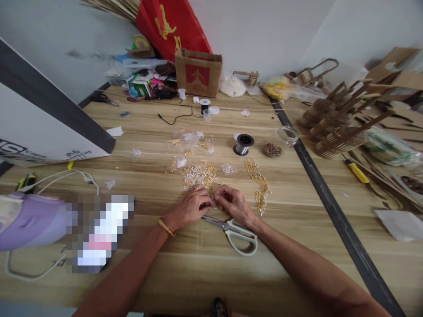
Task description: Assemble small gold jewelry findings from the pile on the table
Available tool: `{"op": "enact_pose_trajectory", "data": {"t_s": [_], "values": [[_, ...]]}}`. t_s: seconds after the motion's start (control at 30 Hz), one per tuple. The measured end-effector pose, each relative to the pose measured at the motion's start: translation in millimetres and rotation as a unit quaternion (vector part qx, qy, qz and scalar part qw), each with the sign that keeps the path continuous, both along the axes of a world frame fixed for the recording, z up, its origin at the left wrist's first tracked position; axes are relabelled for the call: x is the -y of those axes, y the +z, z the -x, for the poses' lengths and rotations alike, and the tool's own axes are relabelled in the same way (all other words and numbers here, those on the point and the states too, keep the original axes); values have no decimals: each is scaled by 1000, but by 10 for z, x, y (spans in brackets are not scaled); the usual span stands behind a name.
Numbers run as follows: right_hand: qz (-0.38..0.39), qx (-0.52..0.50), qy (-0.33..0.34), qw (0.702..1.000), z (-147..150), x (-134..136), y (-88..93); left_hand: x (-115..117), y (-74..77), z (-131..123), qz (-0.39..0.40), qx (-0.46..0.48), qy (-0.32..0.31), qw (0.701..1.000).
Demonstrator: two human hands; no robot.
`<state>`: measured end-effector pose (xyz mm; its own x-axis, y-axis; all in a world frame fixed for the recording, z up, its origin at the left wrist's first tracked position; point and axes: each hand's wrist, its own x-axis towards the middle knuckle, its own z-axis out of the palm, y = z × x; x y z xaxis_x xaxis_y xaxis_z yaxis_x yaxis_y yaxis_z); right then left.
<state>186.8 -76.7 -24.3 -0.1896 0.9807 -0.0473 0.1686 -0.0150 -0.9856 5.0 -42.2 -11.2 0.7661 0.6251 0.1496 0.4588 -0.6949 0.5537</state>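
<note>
My left hand (191, 206), with a gold bangle (167, 226) at the wrist, has its fingers pinched together. Facing it, my right hand (235, 205) is pinched too, the fingertips of both nearly meeting. A tiny piece shows between them, too small to make out. Just beyond my fingers lies a pile of gold and clear beads (200, 172). Scissors with pale green handles (243, 240) lie under and in front of my right hand. To the right are several gold chains (261, 187).
Behind the beads are small bags of findings (190, 140), a wire spool (244, 144) and a jar of dark beads (273, 149). A blurred-out phone (101, 237) and a purple object (36, 220) lie left. Woven baskets (333, 127) and a yellow cutter (358, 171) are right.
</note>
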Motion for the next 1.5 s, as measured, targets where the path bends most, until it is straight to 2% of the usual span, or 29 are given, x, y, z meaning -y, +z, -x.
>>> {"op": "enact_pose_trajectory", "data": {"t_s": [0.87,1.5], "values": [[3,0,6,1000,-7,3,35,10,51,11,17,33,7,999],[8,-12,-2,1000,-6,3,18,3,39,20,6,23,12,1000]]}}
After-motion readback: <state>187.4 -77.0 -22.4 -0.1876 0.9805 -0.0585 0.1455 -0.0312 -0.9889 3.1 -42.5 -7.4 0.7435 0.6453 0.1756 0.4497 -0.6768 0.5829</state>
